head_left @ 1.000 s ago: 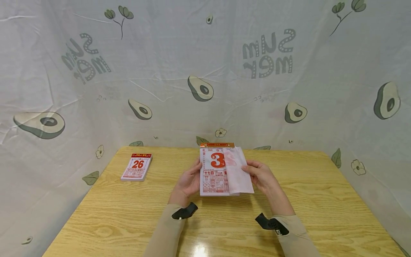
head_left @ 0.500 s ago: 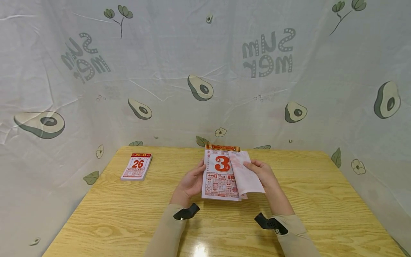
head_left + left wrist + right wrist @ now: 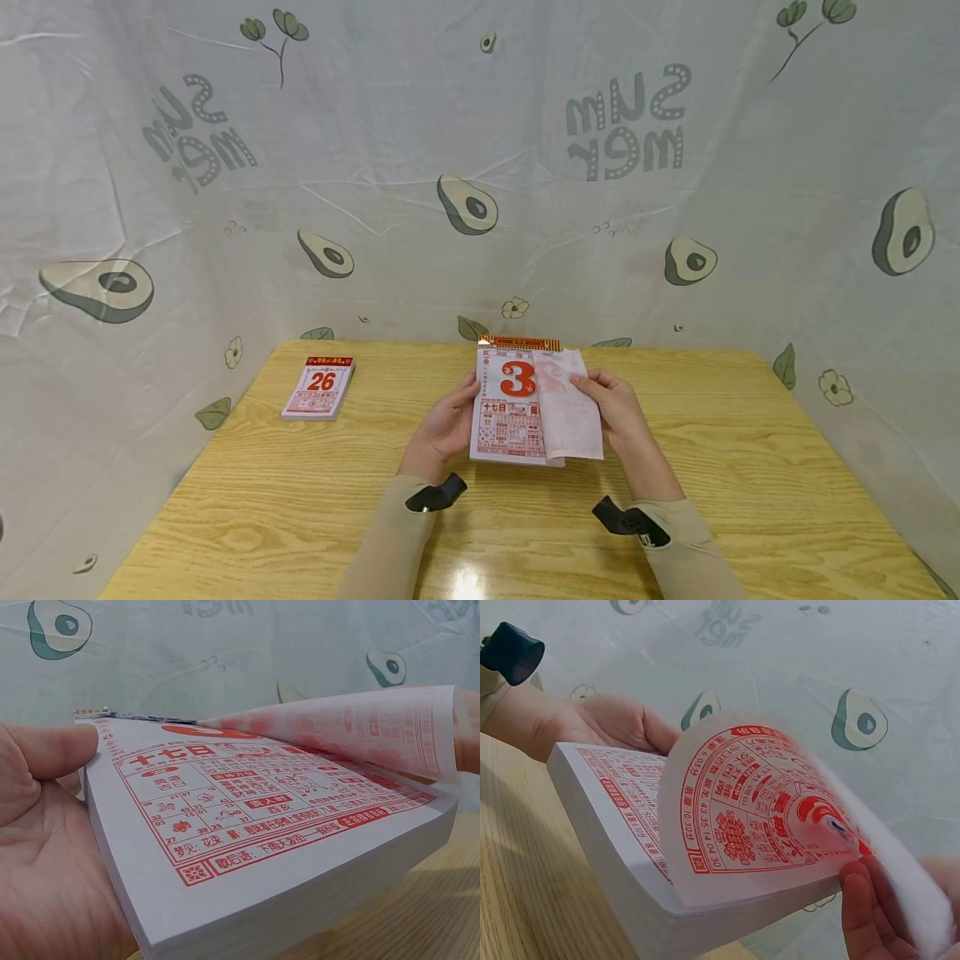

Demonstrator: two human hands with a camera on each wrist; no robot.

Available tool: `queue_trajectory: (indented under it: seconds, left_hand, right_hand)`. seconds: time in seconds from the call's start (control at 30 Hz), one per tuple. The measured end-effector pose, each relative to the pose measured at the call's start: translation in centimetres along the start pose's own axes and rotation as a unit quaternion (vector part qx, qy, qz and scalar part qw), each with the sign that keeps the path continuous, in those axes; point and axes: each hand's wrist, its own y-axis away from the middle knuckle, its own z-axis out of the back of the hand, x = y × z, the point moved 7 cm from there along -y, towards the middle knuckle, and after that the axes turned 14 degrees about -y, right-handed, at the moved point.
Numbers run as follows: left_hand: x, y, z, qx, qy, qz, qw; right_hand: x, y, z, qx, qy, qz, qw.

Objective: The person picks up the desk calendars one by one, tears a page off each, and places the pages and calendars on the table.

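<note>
Currently, left of centre on the table (image 3: 750,433) lies a spare pad (image 3: 319,388), untouched. At frame centre the left hand (image 3: 444,427) grips the calendar (image 3: 510,417) by its left edge, thumb curled over the face. The right hand (image 3: 618,412) pinches the top leaf (image 3: 570,404), peeled up rightward. Step judged: tearing off one leaf. Next calls for a steady pull along the binding, block braced.

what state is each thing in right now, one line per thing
thick red-and-white tear-off calendar pad: held up off the table, showing 3
thin top sheet: lifted, curled to the right
left hand: grips pad's left edge
right hand: pinches the sheet
small red-and-white calendar pad showing 26: flat on the wooden table, closed, untouched
</note>
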Motion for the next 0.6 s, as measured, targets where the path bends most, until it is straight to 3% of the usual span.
queue_trajectory:
  seconds: [0.6]
  left_hand:
    - [-0.15,-0.08,0.20,-0.022,0.014,-0.002,0.9996]
  right_hand:
    - [0.22,0.17,0.43,-0.050,0.005,0.017,0.999]
